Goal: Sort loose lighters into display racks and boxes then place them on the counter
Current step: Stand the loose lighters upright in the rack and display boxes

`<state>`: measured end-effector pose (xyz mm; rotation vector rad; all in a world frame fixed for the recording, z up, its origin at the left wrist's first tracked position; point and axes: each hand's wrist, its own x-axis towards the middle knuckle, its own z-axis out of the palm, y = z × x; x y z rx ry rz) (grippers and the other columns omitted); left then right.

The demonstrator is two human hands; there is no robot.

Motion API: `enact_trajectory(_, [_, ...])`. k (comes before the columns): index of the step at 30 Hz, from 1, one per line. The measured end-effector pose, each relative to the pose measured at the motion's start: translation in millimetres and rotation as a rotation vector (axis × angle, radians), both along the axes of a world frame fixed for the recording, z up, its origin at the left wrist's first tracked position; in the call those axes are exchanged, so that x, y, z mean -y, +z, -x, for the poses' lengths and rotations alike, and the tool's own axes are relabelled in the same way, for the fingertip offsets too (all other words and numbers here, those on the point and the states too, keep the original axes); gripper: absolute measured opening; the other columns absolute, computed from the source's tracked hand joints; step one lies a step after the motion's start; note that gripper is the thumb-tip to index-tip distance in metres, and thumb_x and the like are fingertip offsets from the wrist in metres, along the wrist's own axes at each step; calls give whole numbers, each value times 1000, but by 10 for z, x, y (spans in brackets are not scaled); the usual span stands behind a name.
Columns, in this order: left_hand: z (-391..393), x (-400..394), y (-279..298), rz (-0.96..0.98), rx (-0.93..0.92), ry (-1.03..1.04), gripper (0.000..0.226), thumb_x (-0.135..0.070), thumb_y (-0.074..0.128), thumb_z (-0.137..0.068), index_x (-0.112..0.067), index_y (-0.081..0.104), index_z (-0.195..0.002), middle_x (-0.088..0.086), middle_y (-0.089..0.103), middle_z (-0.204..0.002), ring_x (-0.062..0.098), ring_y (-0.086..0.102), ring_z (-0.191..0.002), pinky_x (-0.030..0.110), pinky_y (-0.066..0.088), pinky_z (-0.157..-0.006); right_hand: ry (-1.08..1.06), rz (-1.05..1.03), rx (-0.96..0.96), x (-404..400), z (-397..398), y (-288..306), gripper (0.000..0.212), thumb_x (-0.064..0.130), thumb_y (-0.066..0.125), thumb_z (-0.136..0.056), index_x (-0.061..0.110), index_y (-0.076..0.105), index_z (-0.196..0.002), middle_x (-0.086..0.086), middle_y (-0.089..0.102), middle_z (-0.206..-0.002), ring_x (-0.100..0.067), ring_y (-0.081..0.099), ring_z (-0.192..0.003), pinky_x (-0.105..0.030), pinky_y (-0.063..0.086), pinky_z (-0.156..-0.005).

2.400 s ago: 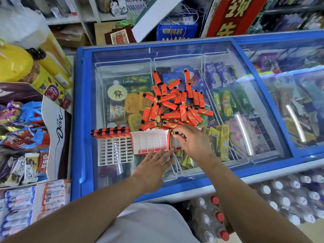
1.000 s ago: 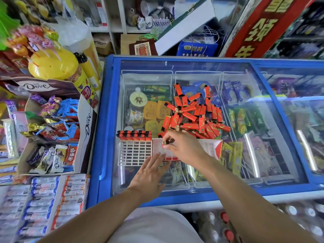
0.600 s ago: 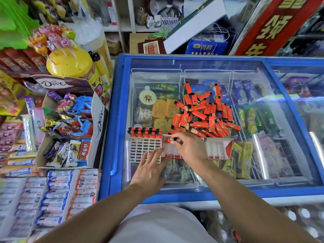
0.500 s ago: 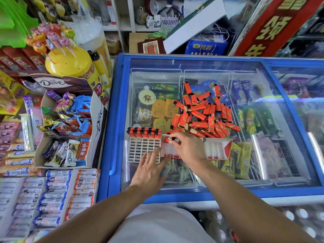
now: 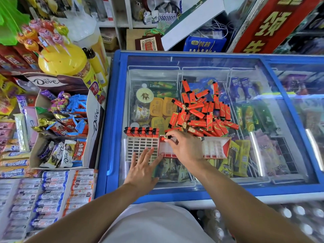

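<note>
Leftward now, the right hand [image 5: 184, 148] pinches a lighter [image 5: 165, 137] over the box's [image 5: 217, 149] far-left slot; flat left hand [image 5: 143, 165] steadies the rack [image 5: 140, 146]. Filling has barely begun.

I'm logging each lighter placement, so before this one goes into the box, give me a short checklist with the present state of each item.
1. Lighter gripped by right hand: ok, pinched in the fingers.
2. Lighter over the red box: ok, at its far left corner.
3. Left hand steadying: ok, fingers flat on the white rack, one touching the box.
4. Slot under the lighter free: cannot tell, the hand hides it.
5. More lighters within reach: ok, loose pile just behind the box.
</note>
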<state>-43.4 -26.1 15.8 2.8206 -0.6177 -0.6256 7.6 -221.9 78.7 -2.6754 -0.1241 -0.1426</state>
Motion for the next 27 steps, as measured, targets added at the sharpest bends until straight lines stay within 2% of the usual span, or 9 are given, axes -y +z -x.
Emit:
enact_trajectory(5, [7, -16, -25, 50, 24, 22, 88, -48, 52, -99, -44, -13, -157, 3, -14, -168, 25, -21, -153, 50, -15, -120, -12, -105, -233, 587, 104, 473, 24, 44, 74, -87, 37, 69, -109, 27, 62, -96, 4, 61, -78, -18, 49, -68])
enact_trajectory(7, [21, -1, -32, 90, 64, 35, 83, -48, 54, -98, -41, -2, -160, 7, -4, -169, 27, -11, -155, 49, -11, -122, -90, -85, -240, 933, 155, 569, 22, 44, 75, -86, 39, 69, -106, 26, 63, -94, 6, 60, -80, -15, 45, -66])
enact_trajectory(11, [47, 46, -58, 116, 78, 36, 83, -45, 60, -95, -36, 11, -161, 9, 11, -167, 29, 1, -155, 47, -10, -121, -201, 93, -277, 1312, 197, 477, 18, 42, 72, -89, 38, 68, -106, 17, 72, -106, -2, 66, -90, -25, 54, -75])
enact_trajectory(15, [44, 63, -73, 80, 64, 25, 90, -48, 61, -92, -40, 3, -160, 8, 10, -168, 30, -3, -155, 50, -10, -121, -220, 107, -230, 1282, 228, 179, 18, 42, 70, -91, 37, 68, -108, 12, 76, -102, -3, 67, -72, -20, 51, -63])
enact_trajectory(17, [32, 63, -46, 69, 52, 16, 91, -50, 59, -94, -41, -3, -159, 6, 7, -169, 28, -6, -156, 49, -12, -121, -208, 107, -211, 1224, 241, 86, 19, 42, 69, -91, 36, 69, -109, 12, 76, -98, -1, 59, -60, -13, 38, -55])
enact_trajectory(19, [22, 57, -11, 60, 53, 6, 92, -52, 58, -95, -41, -7, -159, 5, 6, -169, 27, -7, -156, 48, -12, -121, -217, 92, -192, 1211, 241, 63, 20, 42, 70, -90, 36, 70, -109, 12, 76, -97, -3, 64, -63, -11, 31, -54])
enact_trajectory(22, [18, 45, -2, 54, 52, -7, 94, -54, 57, -94, -41, -10, -158, 5, 7, -169, 28, -5, -156, 47, -12, -121, -217, 72, -181, 1235, 240, 24, 20, 40, 71, -90, 34, 71, -109, 12, 76, -100, -4, 70, -73, -13, 36, -59])
enact_trajectory(25, [22, 60, -19, 42, 56, -5, 93, -56, 57, -93, -41, -8, -159, 6, 9, -168, 29, -3, -156, 49, -9, -122, -232, 86, -164, 1259, 241, 7, 20, 41, 70, -91, 34, 73, -110, 12, 76, -94, 2, 58, -63, -16, 38, -56])
enact_trajectory(27, [19, 78, -33, 41, 68, 4, 93, -56, 59, -92, -40, -2, -160, 7, 14, -167, 30, 1, -155, 52, -2, -124, -222, 114, -155, 1267, 233, 14, 21, 42, 68, -92, 36, 75, -111, 12, 76, -98, -2, 61, -69, -19, 42, -56])
